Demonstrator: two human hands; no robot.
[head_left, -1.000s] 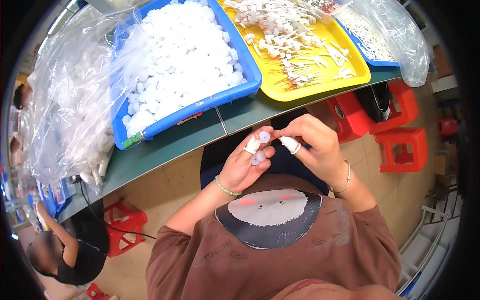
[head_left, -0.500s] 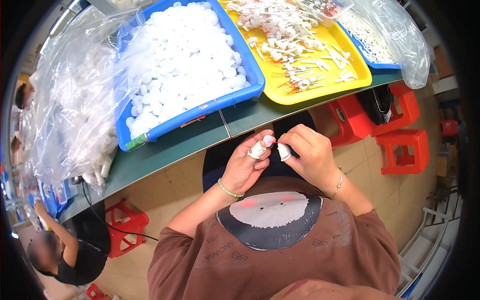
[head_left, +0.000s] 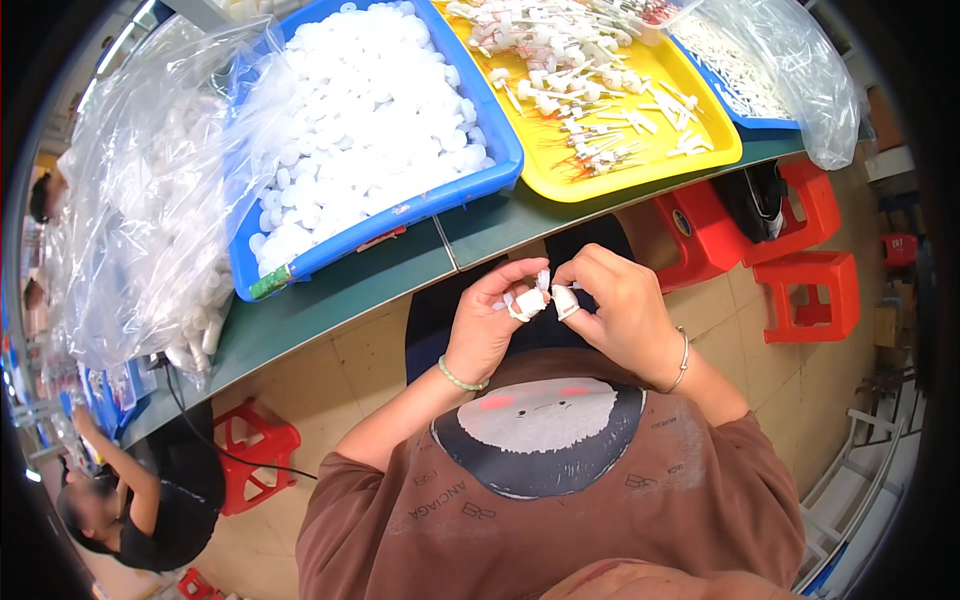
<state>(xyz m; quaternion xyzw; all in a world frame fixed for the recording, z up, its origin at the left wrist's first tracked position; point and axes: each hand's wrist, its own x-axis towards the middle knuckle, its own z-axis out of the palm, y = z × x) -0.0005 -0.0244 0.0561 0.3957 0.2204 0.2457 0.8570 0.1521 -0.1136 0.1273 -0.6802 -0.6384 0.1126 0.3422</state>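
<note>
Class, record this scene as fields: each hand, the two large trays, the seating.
Left hand: pinches a small translucent white plastic disc; white wrap on thumb
Right hand: beside the disc; anything held is too small to tell
Large blue plastic tray: heaped with similar discs
Yellow plastic tray: right of it, holding white pieces and fine reddish wires
Seating: red plastic stools

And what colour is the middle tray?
The tray is yellow, best seen in the head view.
</note>
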